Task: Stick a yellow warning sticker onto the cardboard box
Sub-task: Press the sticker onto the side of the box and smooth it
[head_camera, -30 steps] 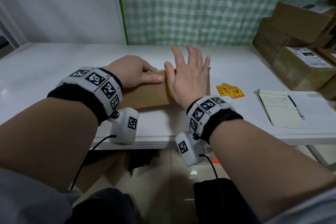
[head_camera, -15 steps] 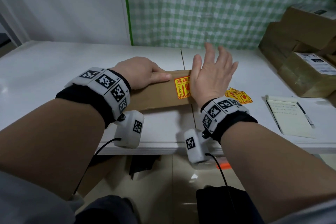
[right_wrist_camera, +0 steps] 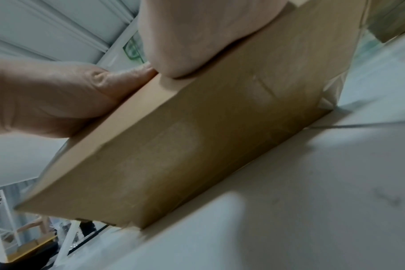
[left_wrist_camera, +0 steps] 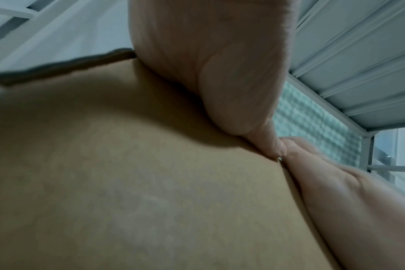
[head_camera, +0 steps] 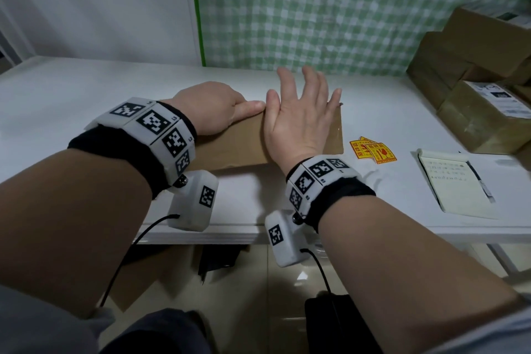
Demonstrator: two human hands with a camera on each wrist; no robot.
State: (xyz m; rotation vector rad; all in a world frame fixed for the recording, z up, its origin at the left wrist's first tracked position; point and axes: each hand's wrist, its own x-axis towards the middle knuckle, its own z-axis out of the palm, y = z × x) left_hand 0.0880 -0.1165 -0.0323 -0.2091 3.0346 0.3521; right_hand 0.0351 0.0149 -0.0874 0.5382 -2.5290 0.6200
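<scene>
A flat brown cardboard box [head_camera: 238, 144] lies on the white table [head_camera: 86, 100]. My left hand [head_camera: 212, 106] holds the box's left end, thumb stretched along the top edge. My right hand [head_camera: 298, 123] lies flat on the box's top face with its fingers straight and spread. It covers the spot where the yellow warning sticker sits, so the sticker is hidden. In the right wrist view the palm [right_wrist_camera: 197, 36] presses on the box [right_wrist_camera: 197, 146] beside the left thumb [right_wrist_camera: 81, 91]. The left wrist view shows mostly the box [left_wrist_camera: 127, 164], blurred.
Spare yellow stickers [head_camera: 373, 151] lie on the table just right of the box. A notepad [head_camera: 454, 181] with a pen lies further right. Taped cardboard parcels [head_camera: 474, 95] are stacked at the right edge. A green checked curtain [head_camera: 344, 8] hangs behind.
The right hand slid right, baring the yellow sticker on the box half a second ago, and has since slid back left over it. The left hand kept its hold.
</scene>
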